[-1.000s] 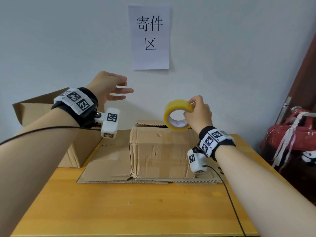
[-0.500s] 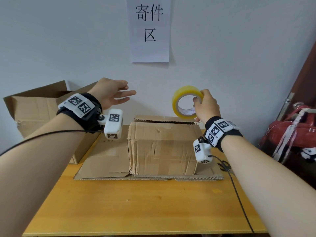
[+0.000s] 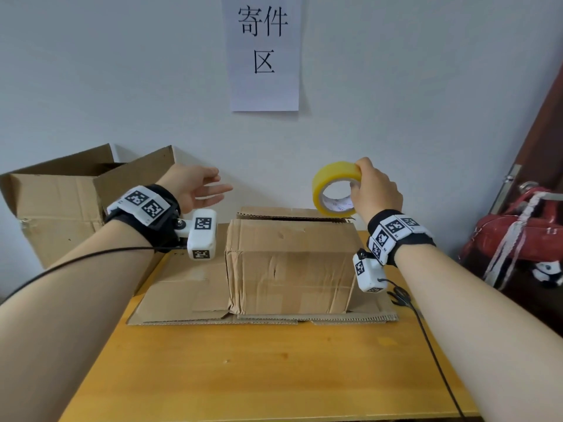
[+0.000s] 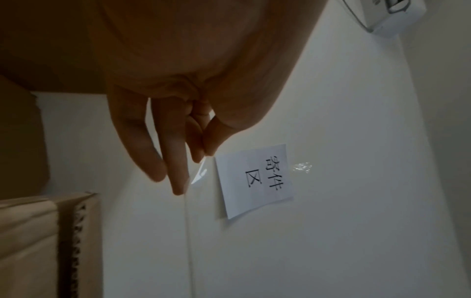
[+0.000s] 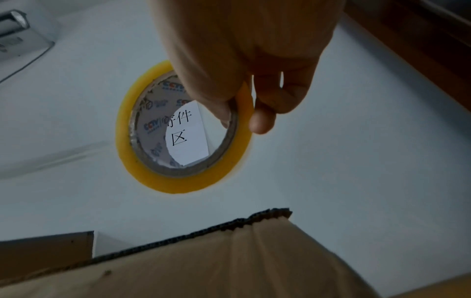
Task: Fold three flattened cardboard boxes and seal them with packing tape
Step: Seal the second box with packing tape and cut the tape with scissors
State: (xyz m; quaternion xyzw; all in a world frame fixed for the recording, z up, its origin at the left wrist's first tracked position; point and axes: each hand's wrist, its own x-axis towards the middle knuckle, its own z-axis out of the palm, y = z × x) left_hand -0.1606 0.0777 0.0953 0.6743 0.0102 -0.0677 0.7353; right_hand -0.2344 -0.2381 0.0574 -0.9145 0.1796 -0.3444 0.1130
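Right hand (image 3: 376, 190) grips the yellow tape roll (image 3: 335, 188) by its rim, thumb inside the core, held in the air above the folded box's (image 3: 289, 263) back right corner, not touching it. Left hand (image 3: 195, 187) is relaxed, fingers extended, holding nothing, above and left of the box. The box stands on flattened cardboard (image 3: 182, 300) on the wooden table (image 3: 259, 376). An open box (image 3: 61, 205) sits left of it; a paper sign (image 3: 264, 53) hangs on the wall behind it.
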